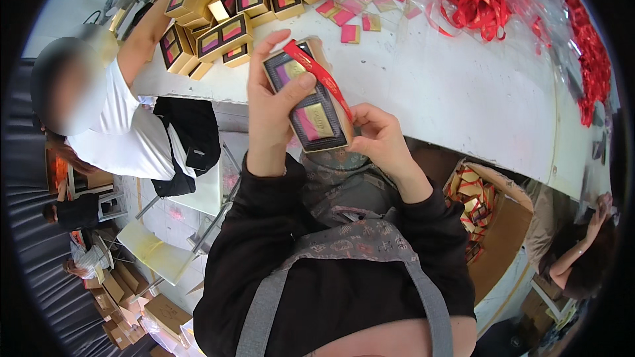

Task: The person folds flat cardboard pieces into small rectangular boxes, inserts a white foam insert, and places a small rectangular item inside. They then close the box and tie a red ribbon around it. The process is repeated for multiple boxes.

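My left hand (pixel 270 109) holds a small gift box (pixel 329 107) tilted above the table's near edge, with the thumb pressed on its front. Inside the box's dark frame show pink and gold wrapped pieces. A red printed ribbon (pixel 322 75) runs slantwise along the box's upper right side. At the ribbon's lower end, beside the box's lower right corner, my right hand (pixel 385 140) has its finger and thumb closed on the ribbon. Part of that grip is hidden behind the fingers and the box edge.
Gold boxes (pixel 225 34) are piled at the table's far left, beside loose pink and gold squares (pixel 350 33). Red ribbons (pixel 473 6) and clear plastic lie far right. Below the table, a carton (pixel 512 208) holds ribboned boxes. A co-worker (pixel 109 119) reaches in from the left; another (pixel 579 258) is right.
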Tool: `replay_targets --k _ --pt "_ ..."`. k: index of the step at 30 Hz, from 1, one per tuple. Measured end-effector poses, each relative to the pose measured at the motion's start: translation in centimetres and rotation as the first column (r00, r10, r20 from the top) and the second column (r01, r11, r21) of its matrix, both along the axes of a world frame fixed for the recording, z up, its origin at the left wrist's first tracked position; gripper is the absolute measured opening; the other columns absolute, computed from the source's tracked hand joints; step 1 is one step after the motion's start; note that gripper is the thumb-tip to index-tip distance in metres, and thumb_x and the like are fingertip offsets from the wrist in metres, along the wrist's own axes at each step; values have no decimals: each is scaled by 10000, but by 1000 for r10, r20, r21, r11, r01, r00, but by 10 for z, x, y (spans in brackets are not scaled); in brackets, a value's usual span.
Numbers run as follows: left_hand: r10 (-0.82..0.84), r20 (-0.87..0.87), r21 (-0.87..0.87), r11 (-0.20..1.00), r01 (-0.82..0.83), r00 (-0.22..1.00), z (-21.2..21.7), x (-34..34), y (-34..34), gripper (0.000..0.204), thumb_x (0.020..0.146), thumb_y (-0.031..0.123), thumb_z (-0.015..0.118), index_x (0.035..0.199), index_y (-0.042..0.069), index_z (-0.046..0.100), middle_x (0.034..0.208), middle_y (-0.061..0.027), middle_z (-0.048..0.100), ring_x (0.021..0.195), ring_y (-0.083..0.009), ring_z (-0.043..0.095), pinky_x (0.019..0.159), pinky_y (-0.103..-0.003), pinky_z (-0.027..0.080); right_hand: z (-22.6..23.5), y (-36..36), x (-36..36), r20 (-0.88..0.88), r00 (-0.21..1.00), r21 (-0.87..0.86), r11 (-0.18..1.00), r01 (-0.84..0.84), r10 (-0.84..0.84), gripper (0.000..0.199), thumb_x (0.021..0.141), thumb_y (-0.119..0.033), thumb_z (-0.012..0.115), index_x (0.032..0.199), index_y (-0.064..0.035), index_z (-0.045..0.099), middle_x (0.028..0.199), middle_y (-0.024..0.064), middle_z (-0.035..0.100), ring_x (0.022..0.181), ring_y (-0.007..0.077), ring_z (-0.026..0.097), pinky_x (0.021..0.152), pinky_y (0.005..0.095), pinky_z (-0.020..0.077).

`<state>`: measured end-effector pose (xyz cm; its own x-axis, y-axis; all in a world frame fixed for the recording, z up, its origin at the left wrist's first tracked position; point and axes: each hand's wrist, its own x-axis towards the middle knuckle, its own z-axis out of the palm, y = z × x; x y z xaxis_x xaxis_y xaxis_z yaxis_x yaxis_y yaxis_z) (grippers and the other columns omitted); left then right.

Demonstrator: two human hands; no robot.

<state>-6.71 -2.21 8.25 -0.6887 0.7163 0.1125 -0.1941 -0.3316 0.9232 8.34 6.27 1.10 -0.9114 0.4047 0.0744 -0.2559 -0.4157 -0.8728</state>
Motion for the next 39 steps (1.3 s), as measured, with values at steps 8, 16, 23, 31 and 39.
replay_targets --k 8,16,23,31,39 --pt "59 370 64 994 -89 927 14 8 15 434 822 213 651 1173 1 508 1002 -146 608 877 -215 624 758 -348 543 8 18 -6 -17 999 335 941 53 -50 23 800 2 674 820 6 665 915 53 661 842 127 606 769 261 481" --pt "228 264 85 962 -258 937 -27 -5 35 255 835 74 668 1032 20 517 882 -81 614 743 -163 627 629 -289 543 -13 -25 -16 -156 987 -639 757 -135 45 162 919 -180 581 1036 -68 596 944 25 607 937 132 535 813 294 426" --pt "502 61 185 844 -504 863 -44 11 35 430 818 47 701 1150 5 430 985 -95 576 834 -145 596 730 -273 528 -12 -40 -15 -261 965 -872 425 -243 14 130 949 -241 546 906 -118 542 695 -64 440 641 67 434 692 273 397" --pt "570 -216 277 814 -510 793 -38 18 29 481 822 92 719 1177 15 404 1031 -101 556 891 -135 560 802 -270 484 7 -39 -7 -136 991 -895 430 -120 -7 143 980 -235 479 875 -141 506 576 -86 390 469 22 339 575 218 324" --pt "626 -316 336 777 -533 713 -43 28 30 516 815 46 704 1198 23 358 1068 -128 546 941 -166 567 835 -290 485 6 -38 -6 -187 978 -955 251 -158 -95 136 945 -221 543 864 -113 559 615 -65 482 458 53 363 496 206 304"
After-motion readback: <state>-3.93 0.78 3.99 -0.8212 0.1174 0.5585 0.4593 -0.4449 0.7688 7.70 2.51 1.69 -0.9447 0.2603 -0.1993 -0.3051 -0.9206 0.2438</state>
